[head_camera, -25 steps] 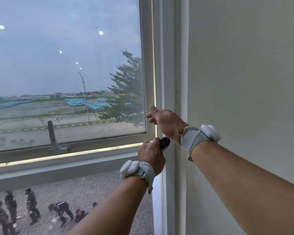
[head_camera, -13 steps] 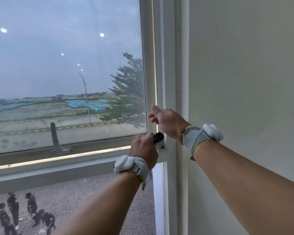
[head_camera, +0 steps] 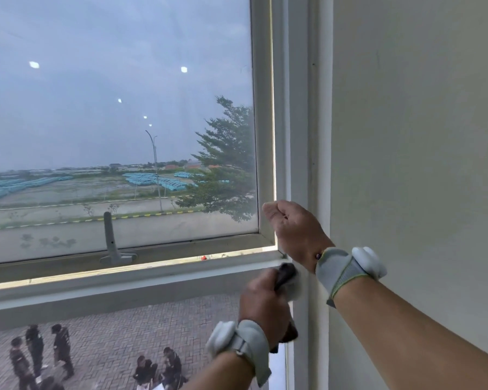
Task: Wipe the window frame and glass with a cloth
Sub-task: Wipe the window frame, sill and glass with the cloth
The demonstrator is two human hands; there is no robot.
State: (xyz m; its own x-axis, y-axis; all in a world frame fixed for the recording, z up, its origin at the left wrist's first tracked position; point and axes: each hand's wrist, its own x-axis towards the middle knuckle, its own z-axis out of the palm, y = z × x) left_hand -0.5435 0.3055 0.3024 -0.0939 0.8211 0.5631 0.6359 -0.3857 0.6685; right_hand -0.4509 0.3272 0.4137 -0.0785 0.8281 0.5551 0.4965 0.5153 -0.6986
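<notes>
While the left hand point(head_camera: 265, 308) works low in the right centre of the frame, its fingers are curled tight around a dark handle point(head_camera: 286, 273), with a pale, blurred wad that looks like the cloth point(head_camera: 293, 288) bunched beside it against the window frame point(head_camera: 293, 136).

Item, left hand: half a second ago it sat higher and further left, at the corner where the sill rail meets the upright; it has since dropped and shifted right along the upright. The blur on the cloth suggests a stroke in progress.

Item, right hand point(head_camera: 293, 232): loosely curled, holding nothing visible, knuckles resting against the upright just above the left hand. It is little changed from the earlier pictures; whether it presses or merely steadies cannot be told.

Item, glass point(head_camera: 119, 108): fills the upper left; hazy marks show along its lower edge.

Item, window latch point(head_camera: 113, 243): grey, upright, lower centre-left on the bottom rail, untouched.

Item, wall point(head_camera: 420, 136): plain, right half.

Judgement: the wiping is at the lower right corner of the frame and moving down the upright; the glass appears not yet reached.
</notes>
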